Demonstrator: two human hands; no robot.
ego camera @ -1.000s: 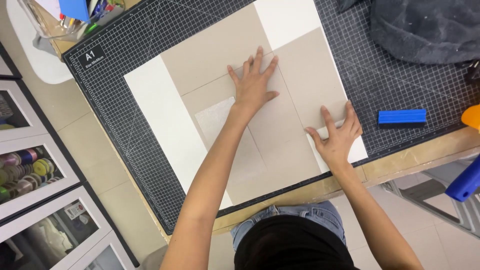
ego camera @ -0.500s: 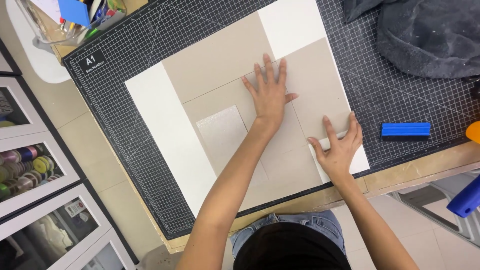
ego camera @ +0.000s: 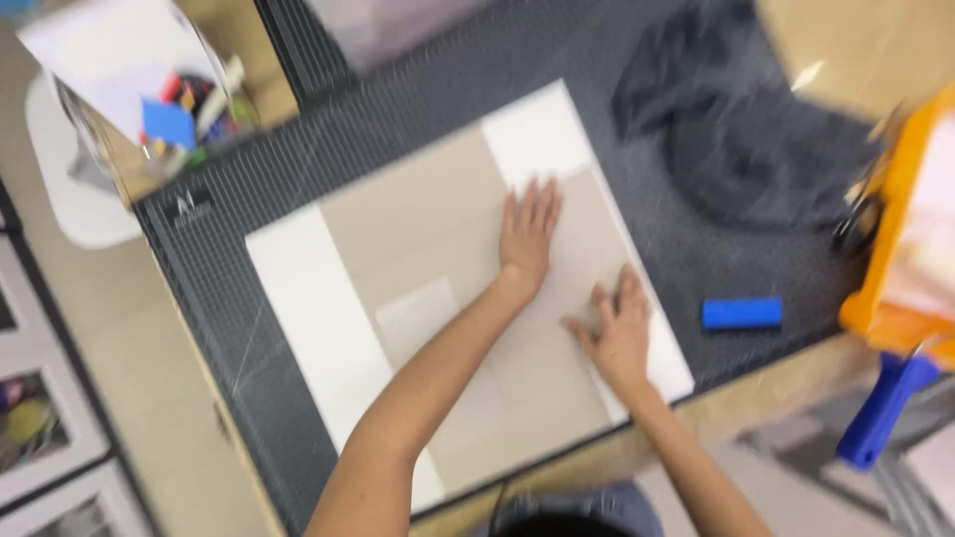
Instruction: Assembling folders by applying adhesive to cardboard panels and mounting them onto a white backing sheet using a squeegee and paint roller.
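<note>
Both hands flat on beige paper
Left hand [ego camera: 527,234] and right hand [ego camera: 619,333] press the beige sheet [ego camera: 438,229], fingers open, near the worktop's front edge.

Left hand [ego camera: 527,231] and right hand [ego camera: 619,333] flat on beige paper [ego camera: 438,229], blue block [ego camera: 742,313] nearby.

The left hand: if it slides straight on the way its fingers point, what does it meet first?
Probably the white sheet beyond the beige paper under the left hand; the picture is blurred.
</note>
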